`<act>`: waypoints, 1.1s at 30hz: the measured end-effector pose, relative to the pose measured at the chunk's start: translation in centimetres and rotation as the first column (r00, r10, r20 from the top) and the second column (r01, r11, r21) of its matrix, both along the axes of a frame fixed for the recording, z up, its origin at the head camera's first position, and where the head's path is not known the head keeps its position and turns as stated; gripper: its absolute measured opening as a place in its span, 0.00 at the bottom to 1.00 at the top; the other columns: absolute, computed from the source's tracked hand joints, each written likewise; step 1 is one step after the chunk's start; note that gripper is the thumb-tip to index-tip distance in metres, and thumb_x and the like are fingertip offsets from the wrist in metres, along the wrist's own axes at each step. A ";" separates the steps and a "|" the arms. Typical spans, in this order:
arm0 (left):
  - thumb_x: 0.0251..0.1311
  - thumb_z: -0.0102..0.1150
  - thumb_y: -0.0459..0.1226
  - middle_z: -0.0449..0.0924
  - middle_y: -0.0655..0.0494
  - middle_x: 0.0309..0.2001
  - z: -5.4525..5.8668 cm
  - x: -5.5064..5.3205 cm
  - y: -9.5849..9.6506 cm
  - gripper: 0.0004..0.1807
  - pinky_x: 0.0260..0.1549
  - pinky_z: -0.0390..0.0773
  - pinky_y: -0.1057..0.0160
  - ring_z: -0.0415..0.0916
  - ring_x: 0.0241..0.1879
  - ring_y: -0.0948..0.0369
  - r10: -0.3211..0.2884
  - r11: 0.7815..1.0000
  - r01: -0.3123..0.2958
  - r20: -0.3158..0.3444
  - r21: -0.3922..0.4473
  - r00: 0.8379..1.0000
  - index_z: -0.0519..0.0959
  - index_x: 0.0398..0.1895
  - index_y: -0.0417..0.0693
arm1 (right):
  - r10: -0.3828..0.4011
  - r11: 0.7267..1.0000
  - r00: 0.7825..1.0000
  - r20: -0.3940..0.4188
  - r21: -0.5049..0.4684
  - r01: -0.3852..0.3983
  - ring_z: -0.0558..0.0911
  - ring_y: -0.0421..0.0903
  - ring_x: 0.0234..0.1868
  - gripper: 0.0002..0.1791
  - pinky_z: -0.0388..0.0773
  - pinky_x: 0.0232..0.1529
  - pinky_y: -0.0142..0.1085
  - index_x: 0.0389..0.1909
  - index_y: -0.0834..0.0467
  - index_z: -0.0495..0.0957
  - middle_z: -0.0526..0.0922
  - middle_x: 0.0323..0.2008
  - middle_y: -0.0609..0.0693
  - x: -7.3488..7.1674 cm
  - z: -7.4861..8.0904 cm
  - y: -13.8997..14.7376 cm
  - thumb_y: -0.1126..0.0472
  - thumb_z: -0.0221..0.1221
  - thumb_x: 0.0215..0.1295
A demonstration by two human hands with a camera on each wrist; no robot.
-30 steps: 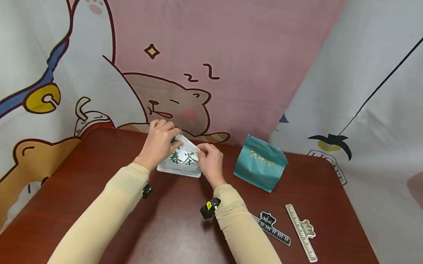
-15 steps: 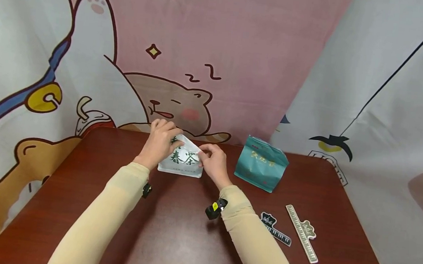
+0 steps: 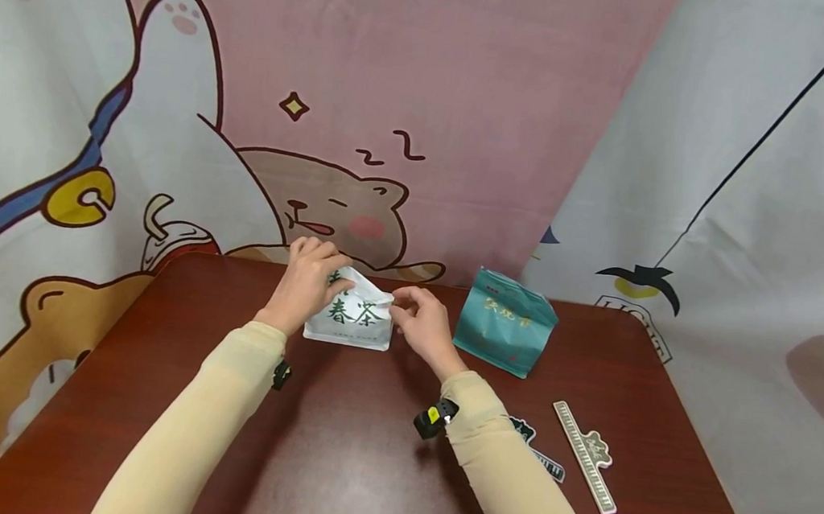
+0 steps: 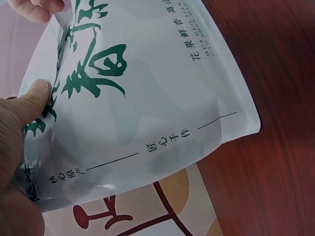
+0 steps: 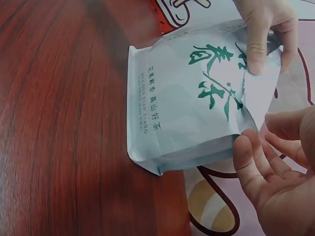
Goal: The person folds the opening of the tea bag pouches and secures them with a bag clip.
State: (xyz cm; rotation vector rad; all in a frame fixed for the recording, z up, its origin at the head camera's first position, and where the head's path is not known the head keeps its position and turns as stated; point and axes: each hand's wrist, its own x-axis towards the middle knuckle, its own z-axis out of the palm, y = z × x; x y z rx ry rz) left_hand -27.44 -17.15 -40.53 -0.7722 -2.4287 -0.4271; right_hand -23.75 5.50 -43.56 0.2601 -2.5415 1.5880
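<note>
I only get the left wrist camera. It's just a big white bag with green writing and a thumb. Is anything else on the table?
Observer: Yes, a teal bag stands just right of your white bag.
Operator: Any small stuff too?
Observer: A pale ruler lies near the table's right front, with a dark ruler beside it, partly under the right sleeve.
Operator: Where's the other hand?
Observer: The right hand is at the white bag's top right corner; whether it pinches it is unclear.
</note>
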 end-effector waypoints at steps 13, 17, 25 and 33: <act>0.54 0.78 0.41 0.82 0.51 0.40 -0.1 -0.1 0.1 0.17 0.58 0.63 0.43 0.72 0.44 0.49 -0.009 1.000 0.009 -0.008 0.000 1.000 0.88 0.45 0.44 | 0.047 0.998 0.999 0.005 0.031 -0.047 0.83 0.46 0.29 0.15 0.83 0.33 0.37 0.54 0.62 0.82 0.83 0.47 0.57 2.3 1.3 3.1 0.66 0.65 0.68; 0.54 0.78 0.42 0.82 0.52 0.39 0.0 -0.1 0.0 0.17 0.57 0.63 0.43 0.72 0.43 0.49 -0.006 1.000 0.006 -0.012 -0.007 1.000 0.88 0.45 0.44 | 0.059 0.997 0.998 0.015 0.046 -0.059 0.83 0.46 0.29 0.15 0.83 0.33 0.36 0.55 0.62 0.82 0.83 0.49 0.58 2.9 1.7 3.9 0.66 0.65 0.69; 0.55 0.78 0.41 0.82 0.52 0.39 -0.1 -0.1 0.0 0.16 0.57 0.63 0.43 0.71 0.43 0.50 -0.010 1.000 0.010 -0.015 -0.005 1.000 0.88 0.45 0.45 | 0.073 0.995 0.997 0.021 0.062 -0.074 0.82 0.46 0.32 0.17 0.83 0.34 0.35 0.56 0.62 0.82 0.82 0.49 0.58 4.0 2.1 5.4 0.67 0.66 0.68; 0.54 0.78 0.41 0.82 0.52 0.39 -0.1 -0.1 0.0 0.17 0.57 0.63 0.43 0.72 0.43 0.49 -0.013 1.000 0.013 -0.022 0.004 1.000 0.88 0.45 0.44 | 0.077 0.990 0.997 0.016 0.115 -0.078 0.83 0.49 0.39 0.17 0.83 0.35 0.36 0.56 0.61 0.82 0.83 0.50 0.57 4.9 2.4 6.7 0.66 0.67 0.68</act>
